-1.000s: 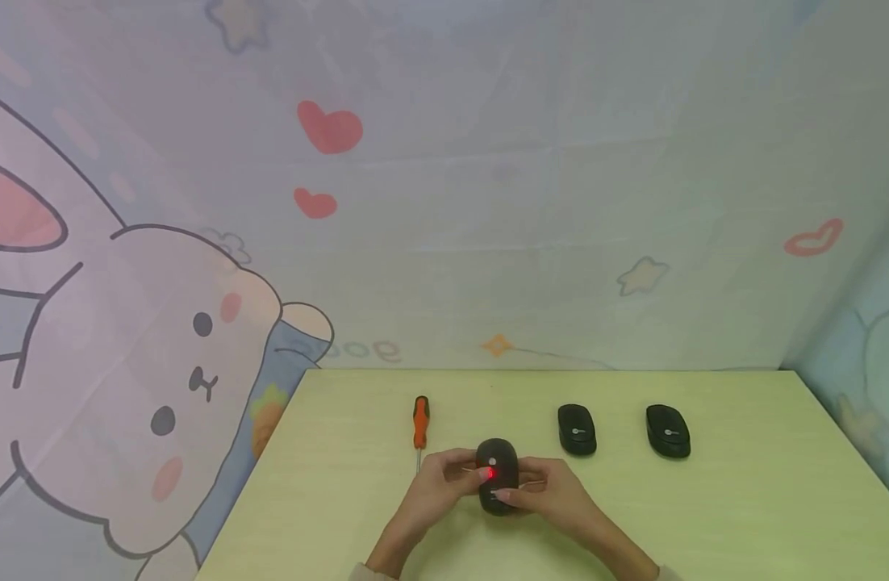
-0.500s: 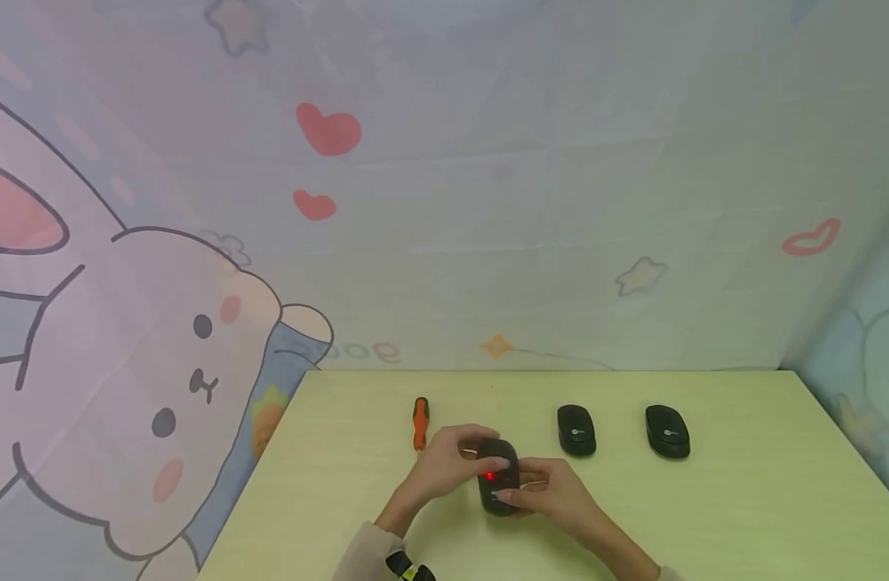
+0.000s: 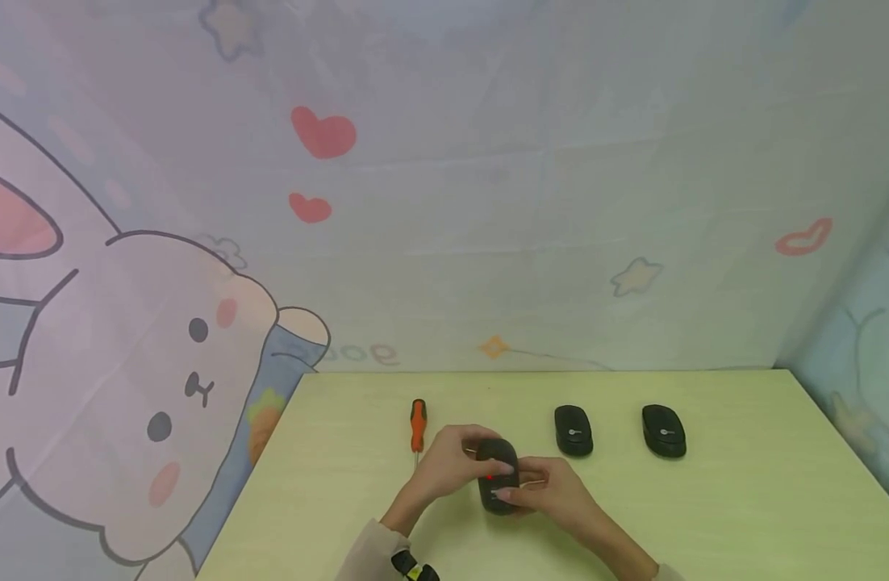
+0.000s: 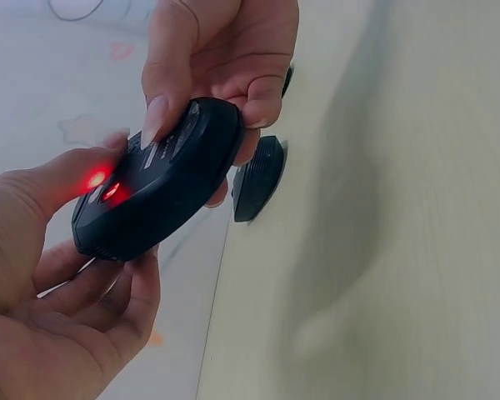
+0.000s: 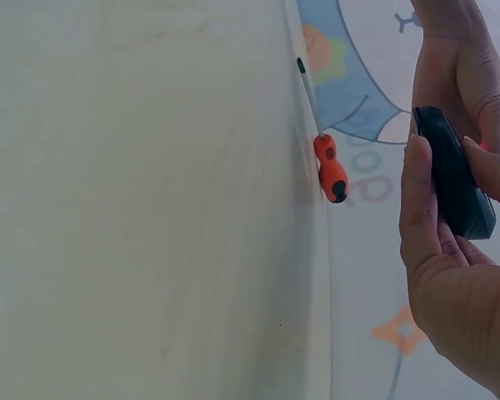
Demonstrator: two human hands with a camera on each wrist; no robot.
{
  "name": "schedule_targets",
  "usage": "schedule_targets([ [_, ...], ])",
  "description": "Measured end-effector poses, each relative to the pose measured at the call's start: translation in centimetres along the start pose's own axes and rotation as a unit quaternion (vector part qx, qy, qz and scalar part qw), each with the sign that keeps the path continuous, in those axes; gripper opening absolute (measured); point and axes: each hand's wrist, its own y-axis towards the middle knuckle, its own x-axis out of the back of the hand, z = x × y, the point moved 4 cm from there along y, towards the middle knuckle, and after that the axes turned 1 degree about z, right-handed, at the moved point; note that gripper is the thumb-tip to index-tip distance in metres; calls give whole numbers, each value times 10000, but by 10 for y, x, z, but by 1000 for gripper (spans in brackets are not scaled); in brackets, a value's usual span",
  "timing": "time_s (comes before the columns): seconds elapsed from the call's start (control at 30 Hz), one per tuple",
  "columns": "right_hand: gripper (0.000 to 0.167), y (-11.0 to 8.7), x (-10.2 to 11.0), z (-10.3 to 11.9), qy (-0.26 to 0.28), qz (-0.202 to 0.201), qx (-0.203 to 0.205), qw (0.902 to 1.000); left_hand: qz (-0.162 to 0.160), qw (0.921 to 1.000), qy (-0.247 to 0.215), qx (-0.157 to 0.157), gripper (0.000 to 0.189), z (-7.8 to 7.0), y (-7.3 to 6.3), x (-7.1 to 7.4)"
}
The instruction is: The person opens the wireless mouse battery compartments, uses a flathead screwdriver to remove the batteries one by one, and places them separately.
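Observation:
A black computer mouse (image 3: 497,452) is held above the table between both hands, its underside turned up with a red light glowing. My left hand (image 3: 448,466) grips its left side, the thumb lying across the underside beside the light and the fingers behind. On the other side, my right hand (image 3: 553,490) pinches the mouse's lower end, thumb on the underside. In the left wrist view the lit underside of the mouse (image 4: 162,183) shows at an angle. The right wrist view catches the mouse (image 5: 454,171) edge-on, between thumb and fingers.
An orange-and-black screwdriver (image 3: 419,425) lies on the table (image 3: 742,500) to the left of the hands. Two more black mice, a nearer one (image 3: 573,430) and a farther one (image 3: 664,430), lie to the right. A printed cloth backdrop (image 3: 452,307) rises behind the table's back edge.
My left hand has shifted up along the mouse, and its thumb has moved from over the red light to farther across the underside. The right hand and the mouse stay nearly in place.

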Motion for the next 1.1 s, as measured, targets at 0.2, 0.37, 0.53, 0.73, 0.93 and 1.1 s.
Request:
schedule_targets([
  [0.2, 50, 1, 0, 3, -79, 55, 51, 9999, -16, 10000, -75, 17, 31, 0, 1, -1],
  [0.37, 47, 1, -2, 0, -181, 23, -21, 9998, 36, 9999, 114, 44, 29, 3, -1, -1],
  [0.53, 45, 0, -6, -4, -241, -15, -118, 9996, 111, 9995, 276, 50, 28, 7, -3, -2],
  [0.73, 44, -1, -7, -6, -345, -86, -89, 9993, 70, 9992, 365, -121, 27, 9, -4, -6],
  [0.93, 43, -2, -7, -7, -309, -129, -194, 9992, -84, 9990, 419, -144, 24, 9, -5, -8],
  [1.1, 42, -1, -6, -7, -291, -85, -292, 9991, -62, 9990, 440, -85, 24, 6, -3, -6],
])
